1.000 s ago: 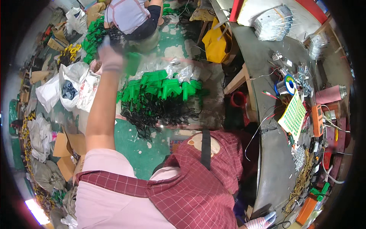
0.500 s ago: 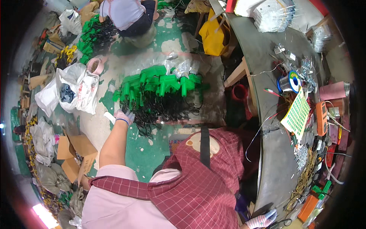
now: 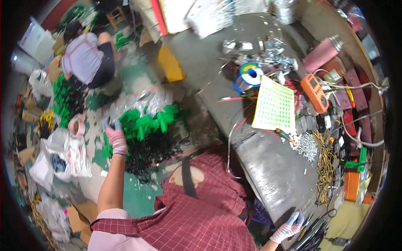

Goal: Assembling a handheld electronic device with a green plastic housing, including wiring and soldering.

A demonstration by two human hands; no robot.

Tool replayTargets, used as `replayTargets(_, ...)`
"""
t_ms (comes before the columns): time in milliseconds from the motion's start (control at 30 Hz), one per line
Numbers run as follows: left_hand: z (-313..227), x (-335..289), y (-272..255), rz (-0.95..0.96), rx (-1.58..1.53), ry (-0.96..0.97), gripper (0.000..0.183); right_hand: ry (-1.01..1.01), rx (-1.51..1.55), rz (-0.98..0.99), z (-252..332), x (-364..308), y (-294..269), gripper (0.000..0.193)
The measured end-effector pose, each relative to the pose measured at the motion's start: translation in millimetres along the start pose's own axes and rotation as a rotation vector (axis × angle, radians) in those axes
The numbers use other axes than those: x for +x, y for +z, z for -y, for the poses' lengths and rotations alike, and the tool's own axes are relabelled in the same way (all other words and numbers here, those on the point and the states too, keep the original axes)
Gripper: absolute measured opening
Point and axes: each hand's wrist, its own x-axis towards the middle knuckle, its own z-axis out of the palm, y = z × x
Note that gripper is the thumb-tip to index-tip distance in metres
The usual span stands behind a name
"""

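Observation:
My left hand point(image 3: 116, 139), in a striped pink-and-white glove with grey fingertips, reaches to the left end of a pile of green plastic parts point(image 3: 144, 124) on the floor. Its fingers are apart and I see nothing held in them. Black cables point(image 3: 146, 157) trail from the green parts toward me. My right hand point(image 3: 289, 227), gloved the same way, rests at the near edge of the grey workbench point(image 3: 268, 167). Its fingers are extended close together, beside a thin dark hand tool point(image 3: 307, 221) and black cables; nothing held shows.
On the bench lie a solder spool point(image 3: 250, 77), a yellow sheet of green dots point(image 3: 274, 104), an orange multimeter point(image 3: 315, 94), screws point(image 3: 307, 146) and brass rods point(image 3: 324, 171). White bags point(image 3: 79, 157) stand at left. Another person point(image 3: 88, 58) crouches farther off beside more green parts.
The view has swung right, showing more of the bench. My left hand has moved forward from beside the cables to the green parts. My right hand remains by the bench edge.

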Motion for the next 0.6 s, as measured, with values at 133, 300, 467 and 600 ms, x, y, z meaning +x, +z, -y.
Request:
replayTargets(133,-245.1,-7.9,67.3,0.35,-0.625,0.274,0.044,-0.132,-0.248,-0.021,-15.5,-2.3,-4.7,0.019)
replayTargets(300,-398.8,59.5,165.5,0.202,-0.388,0.676,0.049,-0.153,-0.347,-0.011,-2.0,-10.3,-2.7,0.018)
replayTargets(467,-461.6,80.9,228.6,0.147,-0.049,0.589,0.06,-0.287,-0.484,-0.07,10.1,-13.0,3.1,0.011)
replayTargets(600,-458.2,104.4,247.2,0.425,-0.082,0.753,0.057,-0.334,-0.562,-0.079,42.4,-2.7,9.8,0.011)
